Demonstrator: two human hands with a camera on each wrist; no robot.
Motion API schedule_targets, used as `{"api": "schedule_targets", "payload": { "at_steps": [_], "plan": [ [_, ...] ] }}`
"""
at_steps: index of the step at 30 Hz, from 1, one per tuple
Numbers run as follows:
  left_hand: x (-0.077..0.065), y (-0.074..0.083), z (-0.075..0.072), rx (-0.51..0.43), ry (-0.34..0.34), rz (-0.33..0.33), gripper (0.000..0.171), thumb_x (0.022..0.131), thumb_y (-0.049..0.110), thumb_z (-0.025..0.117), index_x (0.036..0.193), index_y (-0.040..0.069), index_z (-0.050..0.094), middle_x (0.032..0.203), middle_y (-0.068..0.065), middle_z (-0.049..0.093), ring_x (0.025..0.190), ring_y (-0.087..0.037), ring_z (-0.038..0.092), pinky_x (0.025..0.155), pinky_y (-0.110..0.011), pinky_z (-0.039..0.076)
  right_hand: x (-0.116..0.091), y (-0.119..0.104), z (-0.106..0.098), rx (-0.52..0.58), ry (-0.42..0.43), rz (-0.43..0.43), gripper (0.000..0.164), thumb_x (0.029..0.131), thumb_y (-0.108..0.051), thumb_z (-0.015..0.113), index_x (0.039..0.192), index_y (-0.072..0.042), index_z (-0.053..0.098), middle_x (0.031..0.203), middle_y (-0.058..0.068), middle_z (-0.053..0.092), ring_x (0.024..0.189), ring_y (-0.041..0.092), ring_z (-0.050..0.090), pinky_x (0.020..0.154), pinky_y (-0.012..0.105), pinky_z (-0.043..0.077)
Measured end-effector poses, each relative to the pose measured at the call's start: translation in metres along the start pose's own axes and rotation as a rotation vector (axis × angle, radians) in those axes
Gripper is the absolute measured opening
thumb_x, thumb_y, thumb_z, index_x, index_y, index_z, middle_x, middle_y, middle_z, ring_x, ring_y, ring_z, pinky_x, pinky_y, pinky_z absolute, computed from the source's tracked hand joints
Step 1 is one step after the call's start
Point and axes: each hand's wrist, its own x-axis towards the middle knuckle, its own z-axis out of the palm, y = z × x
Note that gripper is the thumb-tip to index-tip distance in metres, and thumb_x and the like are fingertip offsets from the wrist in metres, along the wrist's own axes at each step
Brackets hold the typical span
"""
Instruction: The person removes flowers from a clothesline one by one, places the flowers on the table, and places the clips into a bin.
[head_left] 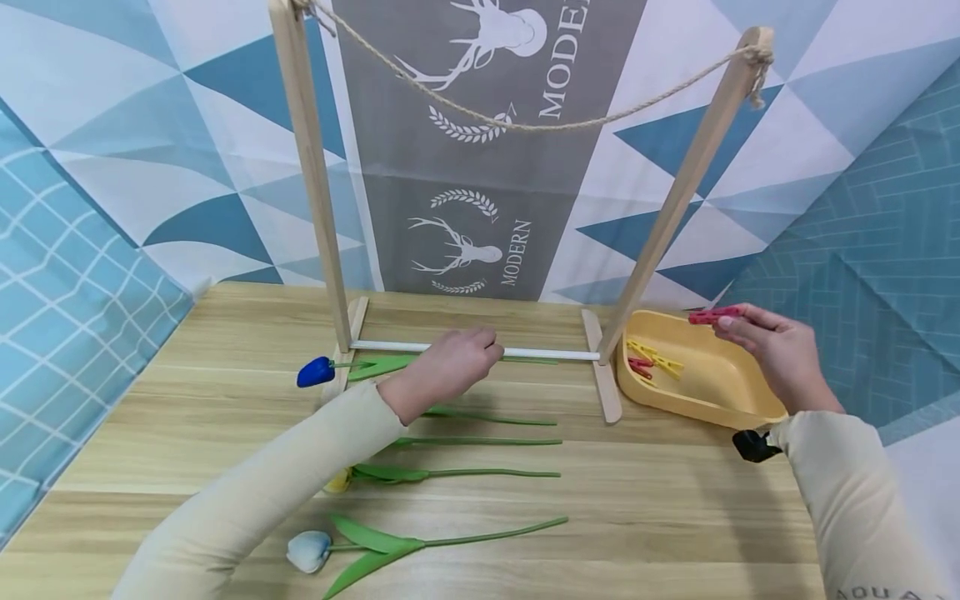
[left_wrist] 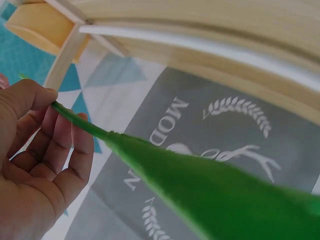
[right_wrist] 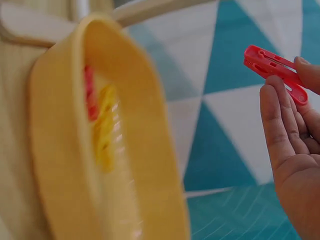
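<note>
My left hand (head_left: 453,367) pinches the green stem (left_wrist: 80,121) of an artificial tulip between thumb and fingertips; its broad leaf (left_wrist: 165,180) spreads toward the camera. In the head view this lines up with the blue tulip (head_left: 316,372), whose flower overlaps the stand's left foot. My right hand (head_left: 783,354) holds a pinkish-red clothespin (right_wrist: 272,67) by one end, between thumb and fingers, above the yellow basin (head_left: 705,410). Inside the basin lie yellow clothespins (head_left: 660,358) and red ones (head_left: 640,367).
Two wooden posts (head_left: 311,158) carry a sagging rope (head_left: 555,127), with a white rod (head_left: 555,354) joining their bases. More tulips lie across the table, including a pale blue one (head_left: 309,551) and a yellow one (head_left: 339,480). Patterned cloth (head_left: 480,183) hangs behind.
</note>
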Motion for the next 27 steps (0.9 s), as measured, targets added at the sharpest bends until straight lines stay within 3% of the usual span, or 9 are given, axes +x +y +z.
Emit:
{"api": "schedule_targets", "payload": {
  "at_steps": [5, 11, 17, 23, 27],
  "plan": [
    [0.001, -0.001, 0.010, -0.076, -0.072, -0.035, 0.012, 0.083, 0.000, 0.063, 0.094, 0.006, 0.063, 0.086, -0.005, 0.059, 0.078, -0.018, 0.057, 0.063, -0.027, 0.052, 0.000, 0.022, -0.011, 0.019, 0.003, 0.070, 0.019, 0.083, -0.020, 0.070, 0.102, -0.021, 0.069, 0.091, -0.015, 0.069, 0.081, 0.004, 0.069, 0.071, 0.010, 0.051],
    [0.004, -0.002, 0.018, -0.095, -0.109, -0.051, 0.019, 0.082, -0.002, 0.064, 0.099, 0.007, 0.062, 0.091, -0.005, 0.061, 0.083, -0.019, 0.059, 0.066, -0.027, 0.054, 0.001, 0.038, -0.015, 0.013, -0.008, 0.111, 0.038, 0.083, -0.022, 0.070, 0.119, -0.011, 0.060, 0.091, -0.017, 0.068, 0.080, 0.003, 0.069, 0.069, 0.010, 0.051],
    [0.008, -0.001, 0.029, -0.099, -0.123, -0.040, 0.020, 0.080, -0.003, 0.066, 0.097, 0.007, 0.062, 0.088, -0.004, 0.061, 0.079, -0.018, 0.060, 0.064, -0.027, 0.053, 0.003, 0.053, -0.017, -0.023, -0.065, 0.099, 0.022, 0.087, -0.020, 0.066, 0.108, -0.013, 0.068, 0.093, -0.014, 0.069, 0.081, 0.003, 0.069, 0.070, 0.012, 0.052],
    [0.011, 0.000, 0.040, -0.056, -0.193, -0.044, 0.021, 0.083, -0.001, 0.064, 0.101, 0.009, 0.064, 0.092, -0.004, 0.061, 0.081, -0.019, 0.060, 0.065, -0.029, 0.054, 0.008, 0.063, -0.018, -0.139, -0.084, 0.120, 0.022, 0.087, -0.024, 0.065, 0.107, -0.014, 0.067, 0.089, -0.015, 0.069, 0.080, 0.002, 0.068, 0.070, 0.012, 0.052],
    [0.014, 0.003, 0.046, -0.043, -0.243, -0.044, 0.025, 0.086, -0.004, 0.058, 0.106, 0.009, 0.063, 0.099, -0.006, 0.062, 0.087, -0.020, 0.060, 0.069, -0.031, 0.055, 0.011, 0.069, -0.020, -0.296, -0.091, 0.141, 0.038, 0.087, -0.031, 0.064, 0.116, -0.006, 0.060, 0.088, -0.019, 0.067, 0.083, 0.000, 0.068, 0.074, 0.011, 0.051]
  ]
}}
